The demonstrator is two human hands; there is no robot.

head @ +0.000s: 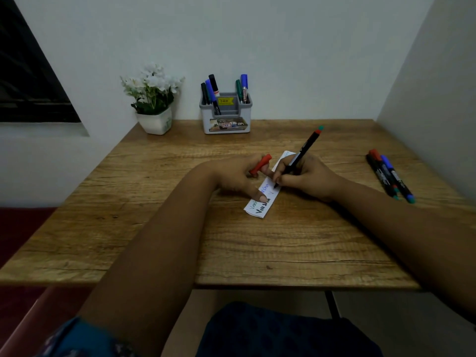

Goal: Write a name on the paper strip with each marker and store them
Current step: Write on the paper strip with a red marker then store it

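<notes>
The paper strip (262, 194) lies flat on the wooden table (257, 240), near the table centre, its long axis running diagonally away from the person. Handwriting in several colours is visible on its near portion.

Right hand (306, 176): positioned at the right edge of the strip, fingers curled around a black-bodied marker (300, 155). The marker tip touches the strip; its red-and-teal rear end points up and away from the strip.

Left hand (242, 173): positioned at the left edge of the strip. The thumb presses the near portion of the strip onto the table. The fingers pinch a red cap (260, 165) above the strip.

Loose markers (389, 176): a small group, one with a red cap and one with a blue cap, lies side by side on the table, well to the right of the strip.

Grey organiser (226, 114): stands at the far table edge beyond the strip, against the wall. It holds several upright markers (212, 90) with black, blue and green caps.

Flower pot (155, 122): white, with white flowers, stands beyond the strip and to its left, beside the organiser.
</notes>
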